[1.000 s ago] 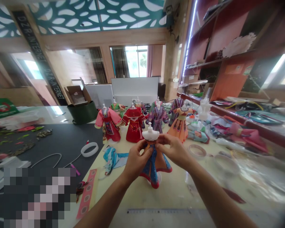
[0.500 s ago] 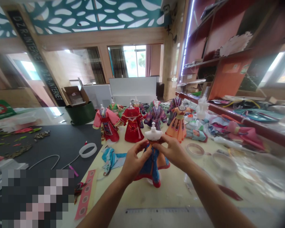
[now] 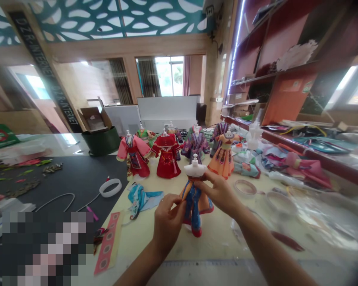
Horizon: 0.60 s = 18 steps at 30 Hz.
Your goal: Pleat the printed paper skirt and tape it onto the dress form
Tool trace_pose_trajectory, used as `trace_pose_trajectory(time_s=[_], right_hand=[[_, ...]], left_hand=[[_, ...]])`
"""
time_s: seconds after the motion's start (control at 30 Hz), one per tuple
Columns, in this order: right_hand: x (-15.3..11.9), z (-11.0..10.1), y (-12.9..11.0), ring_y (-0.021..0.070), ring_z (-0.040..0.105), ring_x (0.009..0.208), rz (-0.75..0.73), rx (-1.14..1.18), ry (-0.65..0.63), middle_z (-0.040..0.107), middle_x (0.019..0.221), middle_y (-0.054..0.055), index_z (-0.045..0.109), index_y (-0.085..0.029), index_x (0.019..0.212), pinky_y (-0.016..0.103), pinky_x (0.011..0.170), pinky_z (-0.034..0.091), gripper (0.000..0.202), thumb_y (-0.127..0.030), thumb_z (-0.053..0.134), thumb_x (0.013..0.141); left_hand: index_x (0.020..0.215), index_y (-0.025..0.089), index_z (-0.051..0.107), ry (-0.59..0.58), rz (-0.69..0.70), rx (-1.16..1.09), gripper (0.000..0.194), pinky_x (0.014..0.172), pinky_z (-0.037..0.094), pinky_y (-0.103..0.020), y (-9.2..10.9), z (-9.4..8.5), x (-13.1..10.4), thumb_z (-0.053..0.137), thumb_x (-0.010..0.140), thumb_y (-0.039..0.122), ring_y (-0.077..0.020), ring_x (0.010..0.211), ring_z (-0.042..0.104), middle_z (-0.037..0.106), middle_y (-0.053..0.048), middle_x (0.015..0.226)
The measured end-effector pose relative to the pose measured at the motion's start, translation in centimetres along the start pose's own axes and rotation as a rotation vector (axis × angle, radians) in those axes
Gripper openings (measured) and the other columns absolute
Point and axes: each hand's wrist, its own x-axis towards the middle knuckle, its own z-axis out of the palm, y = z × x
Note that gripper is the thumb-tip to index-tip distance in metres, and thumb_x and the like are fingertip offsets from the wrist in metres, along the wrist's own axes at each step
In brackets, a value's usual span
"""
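A small white mannequin (image 3: 194, 170) stands upright in front of me, its shoulders bare. Round its waist hangs a blue and orange doll skirt (image 3: 193, 204) with red edging. My left hand (image 3: 169, 214) pinches an orange edge of the skirt on its left side, drawn out a little from the body. At the waist, my right hand (image 3: 219, 191) grips the skirt's top against the mannequin, thumb in front; its other fingers are partly hidden behind. A crumpled light-blue cloth (image 3: 138, 198) lies to the left of my hands.
Several dressed mannequins stand behind, among them one in a red dress (image 3: 167, 157) and one in an orange dress (image 3: 223, 157). Tape rolls (image 3: 246, 187) and plastic wrapping (image 3: 322, 222) lie to the right. A white ring (image 3: 110, 188) and a pink patterned strip (image 3: 107, 242) are at left.
My left hand has moved from the waist down and to the left, pulling the skirt's orange edge along. My right hand stays at the waist. The mannequin has shifted slightly.
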Motion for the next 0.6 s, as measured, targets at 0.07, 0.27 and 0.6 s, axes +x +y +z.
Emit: trace_pose_trajectory(time_s=[0.07,0.27,0.6], right_hand=[[0.0,-0.2,0.4,0.0210,0.061,0.090,0.005,0.039,-0.022,0.066,0.094,0.004,0.065,-0.018,0.100,0.032,0.081,0.046,0.019,-0.027,0.059,0.084],[0.4,-0.8,1.7,0.0246,0.059,0.102,0.040,0.246,-0.142,0.066,0.102,0.006,0.065,-0.019,0.102,0.039,0.092,0.044,0.023,-0.033,0.062,0.084],[0.7,-0.7,1.9,0.0201,0.062,0.087,0.147,0.464,-0.173,0.066,0.092,0.004,0.063,-0.018,0.095,0.032,0.080,0.049,0.026,-0.038,0.066,0.079]], left_hand=[[0.072,0.017,0.057,-0.039,0.022,-0.031,0.010,0.060,0.047,-0.026,0.6,-0.4,0.1,0.056,0.081,0.021,-0.0149,0.065,0.057,0.058,-0.002,0.069],[0.101,0.018,0.063,-0.001,0.005,-0.046,0.022,0.086,0.047,-0.038,0.5,-1.1,3.3,0.058,0.081,0.026,-0.0222,0.099,0.058,0.063,-0.010,0.105],[0.115,0.022,0.060,-0.536,-0.162,-0.534,0.036,0.094,0.045,-0.042,1.0,-0.6,7.3,0.062,0.080,0.025,-0.0252,0.107,0.059,0.067,-0.007,0.109]])
